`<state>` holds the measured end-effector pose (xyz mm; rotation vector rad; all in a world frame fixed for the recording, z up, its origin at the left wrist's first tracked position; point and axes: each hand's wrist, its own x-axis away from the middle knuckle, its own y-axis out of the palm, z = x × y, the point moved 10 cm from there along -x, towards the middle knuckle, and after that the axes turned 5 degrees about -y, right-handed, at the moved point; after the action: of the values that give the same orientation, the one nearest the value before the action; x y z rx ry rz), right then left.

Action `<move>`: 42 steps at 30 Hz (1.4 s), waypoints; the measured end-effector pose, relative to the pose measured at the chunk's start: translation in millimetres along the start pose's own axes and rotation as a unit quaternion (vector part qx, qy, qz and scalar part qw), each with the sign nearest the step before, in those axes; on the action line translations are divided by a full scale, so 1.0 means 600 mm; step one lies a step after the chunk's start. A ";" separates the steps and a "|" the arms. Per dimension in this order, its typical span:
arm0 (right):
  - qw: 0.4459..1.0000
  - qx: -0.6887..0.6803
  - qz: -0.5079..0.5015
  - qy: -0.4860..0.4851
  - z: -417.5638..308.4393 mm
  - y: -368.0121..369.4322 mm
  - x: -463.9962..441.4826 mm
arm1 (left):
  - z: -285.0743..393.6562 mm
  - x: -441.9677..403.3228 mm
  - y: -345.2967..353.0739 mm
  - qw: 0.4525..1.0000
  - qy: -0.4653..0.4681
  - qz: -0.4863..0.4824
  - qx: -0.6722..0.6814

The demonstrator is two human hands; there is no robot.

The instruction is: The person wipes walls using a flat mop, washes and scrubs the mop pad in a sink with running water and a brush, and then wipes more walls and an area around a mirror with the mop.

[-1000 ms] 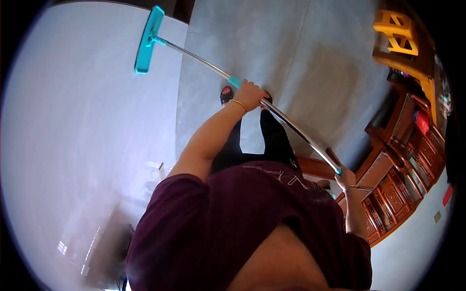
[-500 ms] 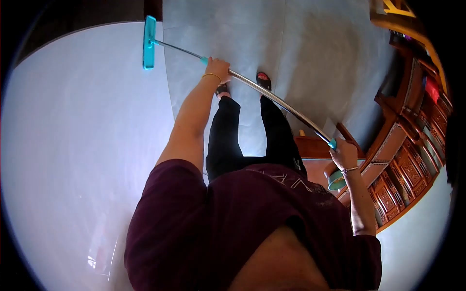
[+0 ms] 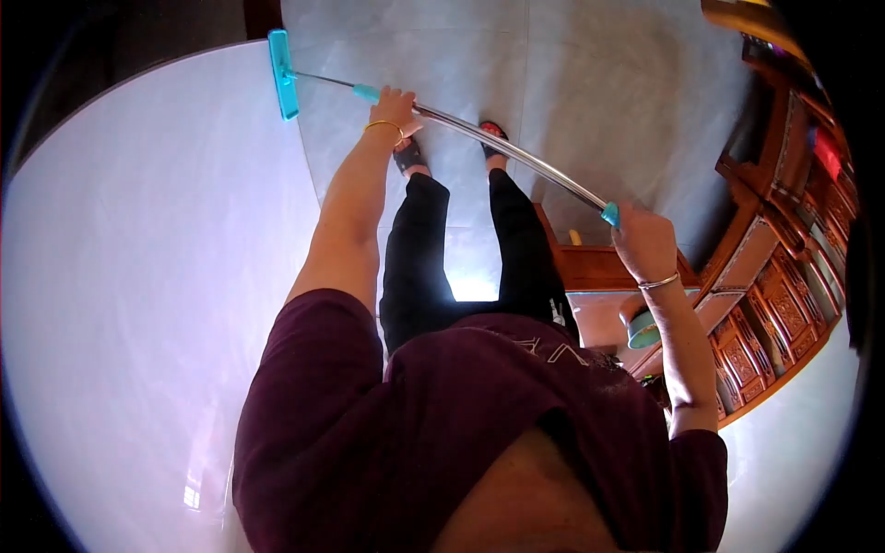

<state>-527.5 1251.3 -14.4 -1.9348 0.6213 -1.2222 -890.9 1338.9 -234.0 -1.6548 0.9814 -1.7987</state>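
Note:
A flat mop [image 3: 516, 155] with a long silver pole slants across the view. Its turquoise rectangular head [image 3: 284, 78] lies at the upper left, along the line where the pale wall meets the grey floor. My left hand [image 3: 395, 111], with a yellow bangle at the wrist, is closed around the pole just behind the lower turquoise collar. Farther up, my right hand [image 3: 645, 241], with a silver bangle, grips the turquoise end of the pole at hip height. The fingertips of my right hand are partly hidden.
Carved reddish-brown wooden furniture [image 3: 784, 295] curves along the right side. Near my right forearm, a green-rimmed round container [image 3: 643, 330] rests on a low wooden table [image 3: 590, 267]. The white wall [image 3: 157, 249] fills the left. My sandalled feet stand on grey floor tiles [image 3: 406, 46].
Both hands have shifted up in the view, the left one also leftward, carrying the pole along. The mop head has tilted slightly at the wall's base. Both hands keep their grip.

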 end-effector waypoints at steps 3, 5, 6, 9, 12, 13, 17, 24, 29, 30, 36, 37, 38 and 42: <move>1.000 -0.006 -0.005 -0.003 0.000 0.008 -0.009 | 0.012 -0.012 -0.006 0.999 0.003 -0.046 0.006; 1.000 -0.010 -0.001 -0.013 -0.005 -0.002 -0.015 | 0.003 -0.014 -0.011 0.997 -0.049 -0.055 -0.016; 1.000 -0.012 -0.003 -0.003 -0.005 -0.014 -0.016 | 0.005 -0.008 -0.017 0.997 -0.056 -0.052 -0.018; 1.000 -0.016 -0.001 -0.012 -0.005 -0.028 -0.016 | 0.011 0.005 -0.036 0.997 -0.048 -0.034 -0.053; 0.999 -0.023 -0.019 -0.025 0.035 -0.036 0.001 | 0.046 0.025 -0.044 0.992 -0.024 -0.090 -0.082; 0.999 -0.018 -0.032 -0.031 0.056 -0.037 0.009 | 0.062 0.036 -0.036 0.994 -0.001 -0.070 -0.087; 0.998 0.058 0.003 -0.037 0.075 0.060 0.054 | 0.115 0.103 0.079 0.989 0.040 -0.126 -0.063; 0.999 -0.018 0.015 -0.036 0.174 0.191 0.160 | 0.253 0.150 0.103 0.973 0.141 -0.170 -0.065; 0.998 -0.060 0.025 0.006 0.299 0.248 0.173 | 0.336 0.138 0.093 0.976 0.193 -0.099 -0.002; 0.999 -0.040 0.004 0.025 0.326 0.264 0.170 | 0.354 0.136 0.085 0.974 0.205 -0.093 0.014; 0.996 -0.037 0.030 0.076 0.367 0.311 0.197 | 0.392 0.130 0.086 0.957 0.254 -0.113 0.082; 0.996 -0.051 0.053 0.057 0.358 0.314 0.208 | 0.392 0.129 0.092 0.953 0.264 -0.118 0.089; 0.994 -0.038 0.034 0.093 0.362 0.333 0.221 | 0.393 0.135 0.098 0.949 0.271 -0.125 0.098; 0.988 -0.028 0.057 0.141 0.362 0.361 0.256 | 0.394 0.156 0.098 0.946 0.290 -0.094 0.114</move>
<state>-267.2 1082.6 -161.6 -1.7580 0.9081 -1.4317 -677.1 1190.4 -221.5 -1.1247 0.8128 -2.5020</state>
